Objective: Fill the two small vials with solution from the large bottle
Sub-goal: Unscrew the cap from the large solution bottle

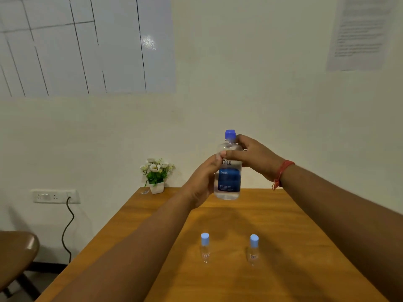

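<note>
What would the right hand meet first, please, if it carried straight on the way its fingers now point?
The right hand already grips the large bottle, held above the table. Its fingers point leftward, so beyond the bottle it would probably meet the left hand, though depth is unclear.

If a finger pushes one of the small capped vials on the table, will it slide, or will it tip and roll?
The left vial stands upright, tall and narrow, so it would probably tip rather than slide. It looks clear and nearly empty, so likely very light. Its round body would probably roll on the smooth wooden table, perhaps toward the right vial.
</note>
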Action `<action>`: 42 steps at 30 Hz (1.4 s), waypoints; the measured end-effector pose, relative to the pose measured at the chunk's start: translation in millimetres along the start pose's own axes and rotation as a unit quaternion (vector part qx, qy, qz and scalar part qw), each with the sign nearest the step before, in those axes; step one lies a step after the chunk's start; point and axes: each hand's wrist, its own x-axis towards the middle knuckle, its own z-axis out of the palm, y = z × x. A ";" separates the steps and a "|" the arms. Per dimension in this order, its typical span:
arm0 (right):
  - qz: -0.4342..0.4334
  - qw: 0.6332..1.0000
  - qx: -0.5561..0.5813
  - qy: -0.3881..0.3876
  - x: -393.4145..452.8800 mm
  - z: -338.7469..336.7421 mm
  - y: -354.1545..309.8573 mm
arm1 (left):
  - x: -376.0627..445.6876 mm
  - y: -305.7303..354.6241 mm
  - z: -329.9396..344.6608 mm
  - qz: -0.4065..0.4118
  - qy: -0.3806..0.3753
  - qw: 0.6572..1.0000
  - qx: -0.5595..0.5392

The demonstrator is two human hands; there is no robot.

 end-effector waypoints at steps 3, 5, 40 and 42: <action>-0.011 1.000 0.006 0.009 -11.4 -0.4 -15.7 | -14.1 9.7 13.6 0.009 0.003 0.998 -0.061; -0.018 1.000 -0.009 0.007 -18.1 0.8 -24.9 | -21.1 14.0 20.0 0.005 0.010 0.997 -0.072; -0.043 0.999 0.022 -0.005 -26.3 -16.0 -47.3 | -40.9 -12.7 41.8 -0.015 0.065 0.996 -0.058; -0.054 0.998 0.025 -0.001 -24.7 -14.9 -45.5 | -40.4 -14.4 40.0 -0.016 0.066 0.996 -0.055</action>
